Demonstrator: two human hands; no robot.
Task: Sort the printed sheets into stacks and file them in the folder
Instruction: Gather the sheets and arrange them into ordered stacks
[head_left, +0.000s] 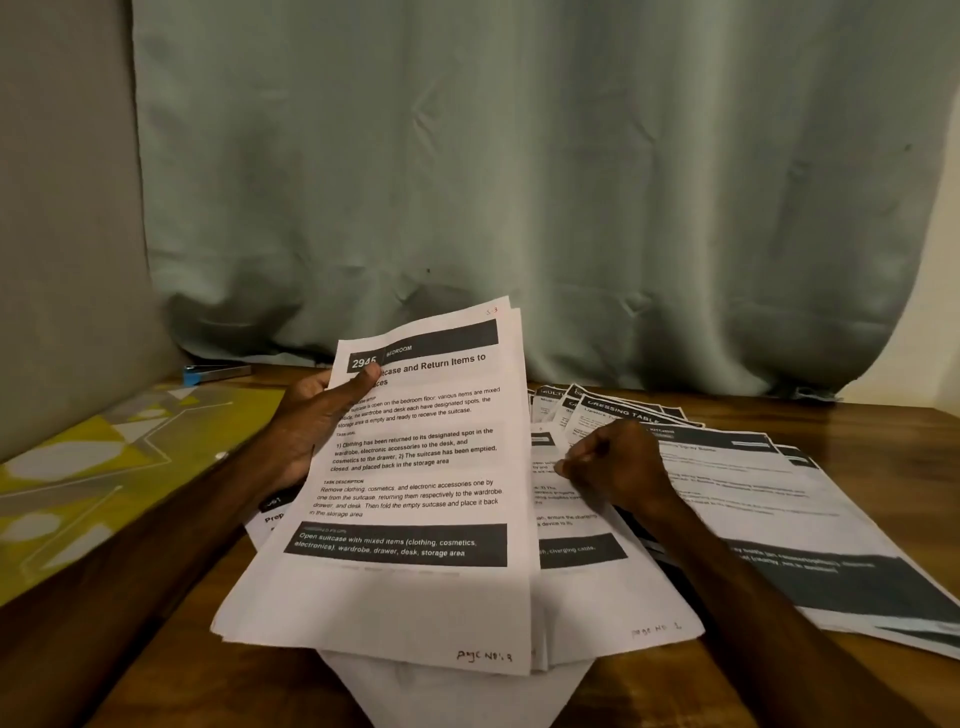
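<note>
My left hand (317, 421) grips a small bundle of printed sheets (415, 467) at its upper left corner, thumb on the front, lifting the top edge off the table. The top sheet is headed "BEDROOM 2945" and marked "Page No. 3" in pen. My right hand (613, 462) rests with curled fingers on the sheet (582, 561) lying just to the right, pinching at its edge. More printed sheets (779, 499) lie fanned out on the right. A yellow patterned folder (104, 467) lies flat at the left.
The wooden table (727, 675) carries everything. A blue and silver stapler (215, 372) sits at the back left by the wall. A grey-green curtain (519, 182) hangs behind the table. A white sheet (457, 696) overhangs the near edge.
</note>
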